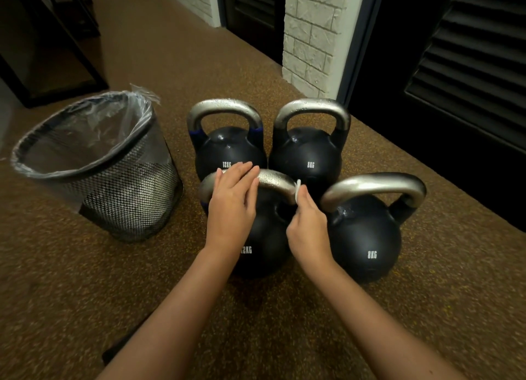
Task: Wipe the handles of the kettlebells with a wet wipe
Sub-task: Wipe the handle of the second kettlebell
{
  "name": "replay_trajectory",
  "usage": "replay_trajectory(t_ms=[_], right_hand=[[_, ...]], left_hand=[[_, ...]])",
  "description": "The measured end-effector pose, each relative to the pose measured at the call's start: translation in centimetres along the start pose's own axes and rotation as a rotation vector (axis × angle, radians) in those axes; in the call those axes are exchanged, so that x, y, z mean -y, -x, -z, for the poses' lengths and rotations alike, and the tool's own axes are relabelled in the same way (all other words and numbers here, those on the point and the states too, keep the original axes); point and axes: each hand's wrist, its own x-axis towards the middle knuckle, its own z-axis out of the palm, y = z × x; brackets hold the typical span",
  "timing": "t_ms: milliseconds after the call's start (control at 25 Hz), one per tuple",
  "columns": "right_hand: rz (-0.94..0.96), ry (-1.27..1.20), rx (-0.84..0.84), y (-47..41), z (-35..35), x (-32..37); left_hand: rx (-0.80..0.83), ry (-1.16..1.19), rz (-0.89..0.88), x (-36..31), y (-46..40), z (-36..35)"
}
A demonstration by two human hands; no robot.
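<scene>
Hands (270, 211) before kettlebells (307, 151), bin (94, 163) alongside.

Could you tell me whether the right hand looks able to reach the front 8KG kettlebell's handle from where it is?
Probably yes: the right hand, pinching the wipe, sits beside that handle, with nothing between.

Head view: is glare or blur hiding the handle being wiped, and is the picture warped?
Head view: dim warm light; soft sheen, no blinding glare, on the droplet-speckled silver handle of the near-left black kettlebell; white wet wipe in the right hand is small but sharp; wide-angle bending curves the white brick pillar; edges are soft.
</scene>
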Motion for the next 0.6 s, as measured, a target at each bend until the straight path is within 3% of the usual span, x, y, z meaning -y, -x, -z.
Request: replay_trajectory(t_ms=[160, 320, 520, 600], right_hand=[[0.125, 0.061, 0.024, 1.5, -0.6, 0.6], [-0.022, 0.016, 0.002, 1.0, -0.7, 0.0], [0.101, 0.053, -0.002, 0.3, 0.2, 0.4], [0.040, 0.110, 0.046, 0.2, 0.9, 0.0]], left_hand=[[-0.012, -0.002, -0.001, -0.1, 0.0, 0.0], [-0.009, -0.001, 0.004, -0.2, 0.0, 0.0], [-0.020, 0.000, 0.007, -0.3, 0.1, -0.1], [-0.027, -0.001, 0.004, -0.2, 0.1, -0.2]])
